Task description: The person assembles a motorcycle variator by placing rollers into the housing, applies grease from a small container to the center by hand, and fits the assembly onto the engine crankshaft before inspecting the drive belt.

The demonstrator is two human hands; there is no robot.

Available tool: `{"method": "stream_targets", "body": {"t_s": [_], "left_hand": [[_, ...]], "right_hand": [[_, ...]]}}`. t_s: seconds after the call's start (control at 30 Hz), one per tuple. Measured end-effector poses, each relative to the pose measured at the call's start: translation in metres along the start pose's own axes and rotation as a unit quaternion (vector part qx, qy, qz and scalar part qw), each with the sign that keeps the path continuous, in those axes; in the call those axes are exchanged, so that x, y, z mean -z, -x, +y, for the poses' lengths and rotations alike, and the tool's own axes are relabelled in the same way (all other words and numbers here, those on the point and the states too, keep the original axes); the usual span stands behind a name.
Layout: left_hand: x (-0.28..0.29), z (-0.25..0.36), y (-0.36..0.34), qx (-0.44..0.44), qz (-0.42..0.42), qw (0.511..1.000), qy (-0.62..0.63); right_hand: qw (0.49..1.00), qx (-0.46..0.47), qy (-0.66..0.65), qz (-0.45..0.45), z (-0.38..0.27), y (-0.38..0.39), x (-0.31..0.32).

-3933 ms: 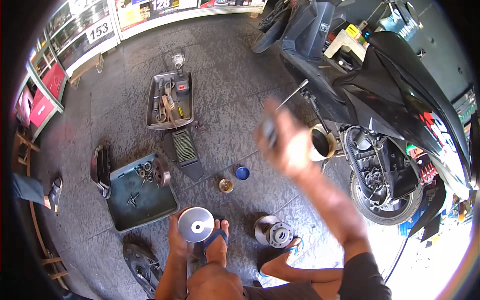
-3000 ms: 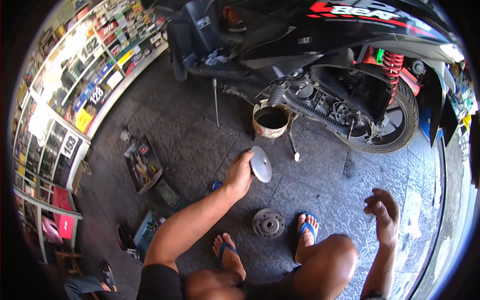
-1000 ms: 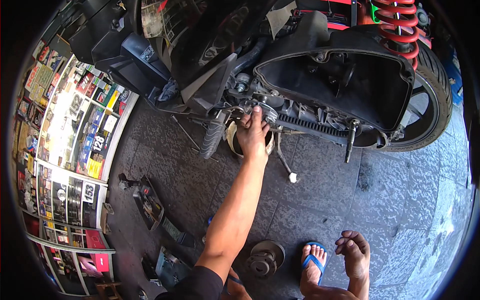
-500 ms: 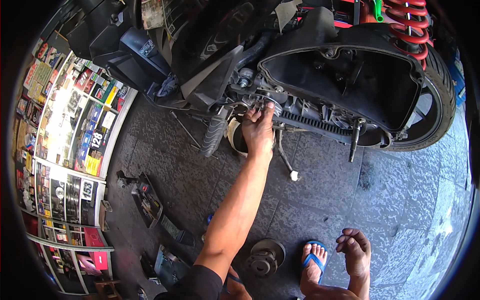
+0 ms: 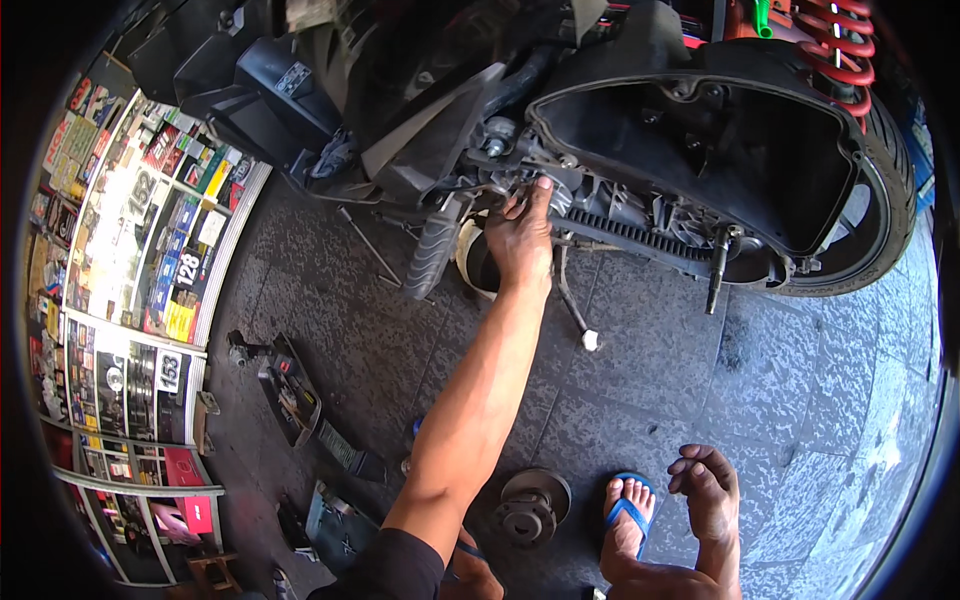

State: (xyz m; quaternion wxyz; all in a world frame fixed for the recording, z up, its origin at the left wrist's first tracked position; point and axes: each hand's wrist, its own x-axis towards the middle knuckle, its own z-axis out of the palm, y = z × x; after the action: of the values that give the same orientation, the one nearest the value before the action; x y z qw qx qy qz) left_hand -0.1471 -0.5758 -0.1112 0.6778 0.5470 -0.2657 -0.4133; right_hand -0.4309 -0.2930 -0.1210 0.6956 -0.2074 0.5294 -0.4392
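Note:
My left hand point(image 5: 520, 245) reaches up to the scooter's opened drive side. Its fingers and thumb close around the rim of a metal pulley point(image 5: 562, 203), which they partly cover. From there a black toothed belt point(image 5: 635, 235) runs right, towards a bare shaft point(image 5: 718, 272) that sticks out of the drive case. Just above the belt lies a black air box point(image 5: 700, 160) with its cover off. Low on the right, my right hand point(image 5: 712, 495) hangs above the floor by my leg. Its fingers are loosely bent and nothing shows between them.
The rear wheel point(image 5: 885, 215) and a red shock spring point(image 5: 840, 45) stand at the far right. A kickstand point(image 5: 575, 310) juts down below the pulley. By my feet lies a round clutch part point(image 5: 528, 515). Left are a tool tray point(image 5: 290, 390) and a glass display case point(image 5: 150, 280).
The view has shifted slightly, so the scooter sits a little further right. My left hand stays at the pulley, and my right hand keeps its place by my leg.

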Motion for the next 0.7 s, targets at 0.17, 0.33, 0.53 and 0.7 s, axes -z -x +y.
{"method": "stream_targets", "body": {"t_s": [0.17, 0.33, 0.53, 0.7], "left_hand": [[-0.010, -0.015, -0.005, -0.060, 0.000, 0.998, 0.022], [-0.014, -0.016, 0.003, -0.077, -0.008, 0.995, 0.056], [-0.018, -0.012, 0.010, -0.112, 0.000, 0.987, 0.114], [-0.007, -0.005, -0.003, -0.121, -0.070, 0.986, 0.085]], "right_hand": [[1.000, 0.010, 0.003, -0.022, -0.002, -0.004, -0.007], [1.000, 0.014, -0.001, -0.004, -0.002, 0.000, -0.004], [1.000, 0.009, 0.003, 0.006, -0.005, 0.002, 0.002], [1.000, 0.001, 0.019, -0.020, -0.007, -0.004, -0.008]]}}
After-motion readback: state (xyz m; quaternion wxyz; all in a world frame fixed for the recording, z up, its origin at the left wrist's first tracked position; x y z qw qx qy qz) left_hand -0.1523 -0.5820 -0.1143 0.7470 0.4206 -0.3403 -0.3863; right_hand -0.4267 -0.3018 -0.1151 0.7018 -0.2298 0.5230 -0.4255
